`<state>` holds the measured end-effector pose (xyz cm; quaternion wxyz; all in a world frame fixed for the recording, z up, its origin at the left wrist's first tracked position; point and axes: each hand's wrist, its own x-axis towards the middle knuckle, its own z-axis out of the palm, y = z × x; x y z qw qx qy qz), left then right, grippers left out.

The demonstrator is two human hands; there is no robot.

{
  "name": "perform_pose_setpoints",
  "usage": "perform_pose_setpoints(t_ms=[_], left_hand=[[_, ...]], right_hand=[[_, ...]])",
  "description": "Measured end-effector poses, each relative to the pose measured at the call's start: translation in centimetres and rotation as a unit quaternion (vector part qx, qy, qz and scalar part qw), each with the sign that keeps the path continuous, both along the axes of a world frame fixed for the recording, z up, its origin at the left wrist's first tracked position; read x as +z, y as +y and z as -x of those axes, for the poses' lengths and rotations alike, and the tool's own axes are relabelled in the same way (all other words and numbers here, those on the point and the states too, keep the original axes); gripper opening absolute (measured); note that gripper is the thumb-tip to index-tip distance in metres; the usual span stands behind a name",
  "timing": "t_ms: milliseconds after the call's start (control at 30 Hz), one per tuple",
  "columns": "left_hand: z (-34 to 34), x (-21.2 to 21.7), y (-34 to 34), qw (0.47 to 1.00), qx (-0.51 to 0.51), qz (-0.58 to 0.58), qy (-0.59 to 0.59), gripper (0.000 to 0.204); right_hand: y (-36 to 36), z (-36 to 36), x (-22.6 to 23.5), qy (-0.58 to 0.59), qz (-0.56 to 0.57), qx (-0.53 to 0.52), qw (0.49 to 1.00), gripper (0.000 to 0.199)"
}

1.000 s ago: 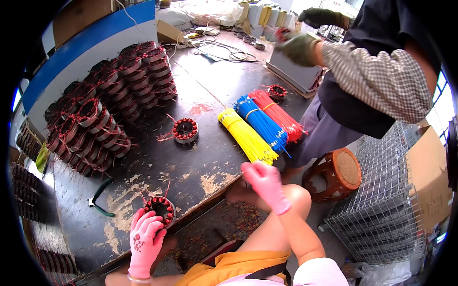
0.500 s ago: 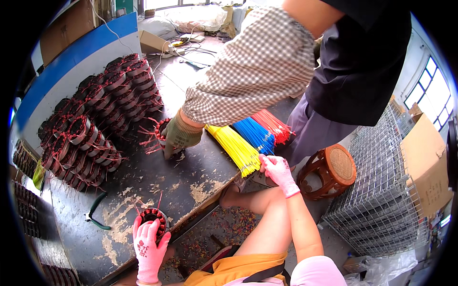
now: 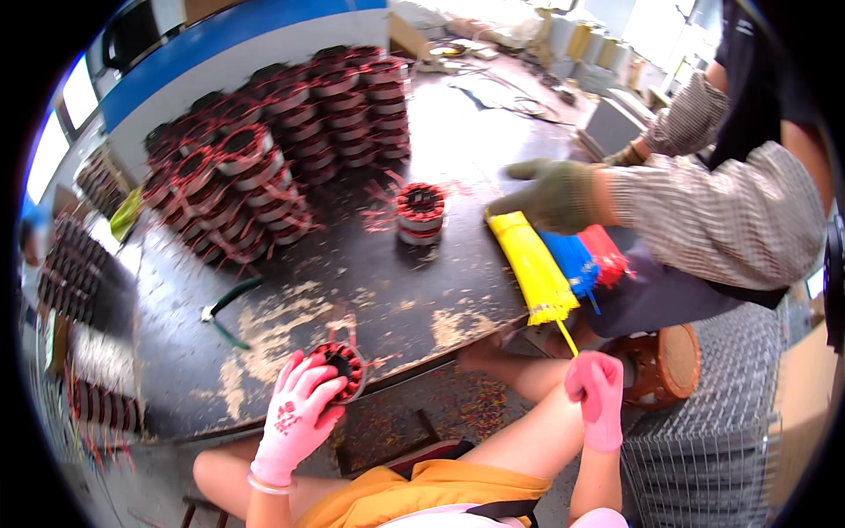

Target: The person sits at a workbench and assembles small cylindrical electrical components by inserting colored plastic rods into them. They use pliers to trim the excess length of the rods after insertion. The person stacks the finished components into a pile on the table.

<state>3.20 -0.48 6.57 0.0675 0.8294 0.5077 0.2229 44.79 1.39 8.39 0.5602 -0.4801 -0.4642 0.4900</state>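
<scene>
My left hand [image 3: 297, 414], in a pink glove, curls its fingers over a motor stator [image 3: 354, 363] with red windings at the table's front edge. Red wire ends stick up from the stator's far side. My right hand [image 3: 598, 396], also gloved in pink, is closed in a pinch on one thin yellow sleeve [image 3: 568, 338]. That sleeve runs out of the near end of a yellow bundle [image 3: 532, 268]. Beside the bundle lie a blue bundle [image 3: 572, 266] and a red bundle [image 3: 606, 255], partly covered by the co-worker's arm.
Stacked stators [image 3: 264, 158] fill the back left of the worn dark table [image 3: 378, 290]. A small stator pile [image 3: 420, 211] stands mid-table. Green-handled pliers [image 3: 231, 308] lie at left. A co-worker's gloved hand [image 3: 554, 195] hovers over the yellow bundle. A wooden stool [image 3: 678, 365] and wire cage [image 3: 704, 466] stand at right.
The view has swung left. The co-worker's hand has let go of the mid-table stator and moved right. My right hand has drawn a yellow sleeve partly out toward me.
</scene>
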Motion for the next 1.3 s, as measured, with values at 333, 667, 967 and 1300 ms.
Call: perform_pose_setpoints(t_ms=[333, 667, 967, 1300], left_hand=[[-2.4, 4.6, -1.3, 0.954, 0.006, -0.298, 0.029, 0.025], [-2.1, -4.4, 1.6, 0.928, 0.179, -0.057, -0.321, 0.025], [-1.8, -4.9, 1.5, 0.818, 0.188, 0.061, -0.54, 0.018], [-3.2, -5.6, 3.2, 0.81, 0.185, 0.025, -0.556, 0.022]], right_hand=[[2.5, 17.2, 3.1, -0.192, -0.217, 0.379, 0.879, 0.012], [5.6, 18.5, -4.5, -0.585, -0.331, 0.206, 0.711, 0.016], [5.5, 17.6, -4.3, -0.361, -0.138, 0.257, 0.886, 0.027], [11.1, 23.1, -4.9, -0.31, -0.091, 0.335, 0.885, 0.027]])
